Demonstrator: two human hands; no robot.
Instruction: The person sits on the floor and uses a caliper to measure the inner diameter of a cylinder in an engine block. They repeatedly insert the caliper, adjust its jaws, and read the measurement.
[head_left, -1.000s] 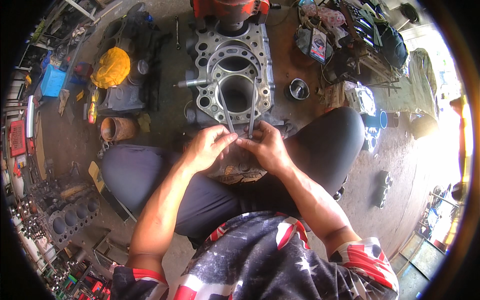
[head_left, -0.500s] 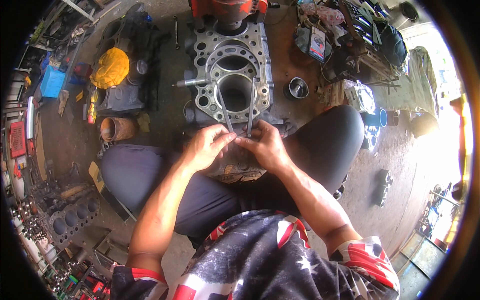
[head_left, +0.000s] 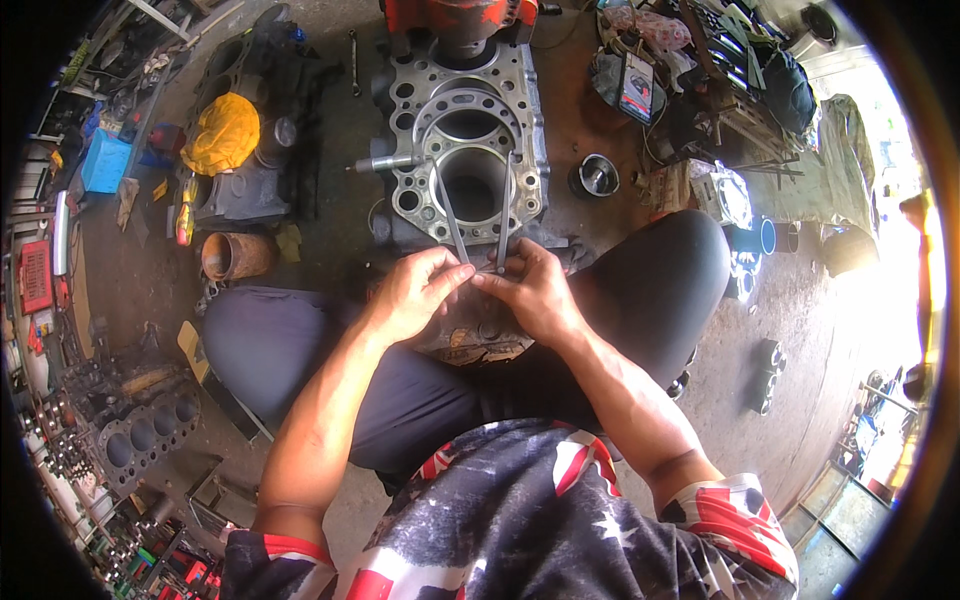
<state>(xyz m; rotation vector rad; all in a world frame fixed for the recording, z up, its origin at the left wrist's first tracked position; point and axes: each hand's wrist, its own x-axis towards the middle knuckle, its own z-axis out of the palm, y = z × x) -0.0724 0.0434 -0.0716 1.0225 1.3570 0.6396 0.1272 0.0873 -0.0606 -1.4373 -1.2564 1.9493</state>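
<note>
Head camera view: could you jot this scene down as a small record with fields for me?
Left hand: fingers at the lower end of the left slim bar
Right hand: fingers at the lower end of the right slim bar
Ahead: grey engine block, a curved metal frame over it
Off left: yellow bundle, rusty cylinder
Unclear: how firmly the fingers grip
</note>
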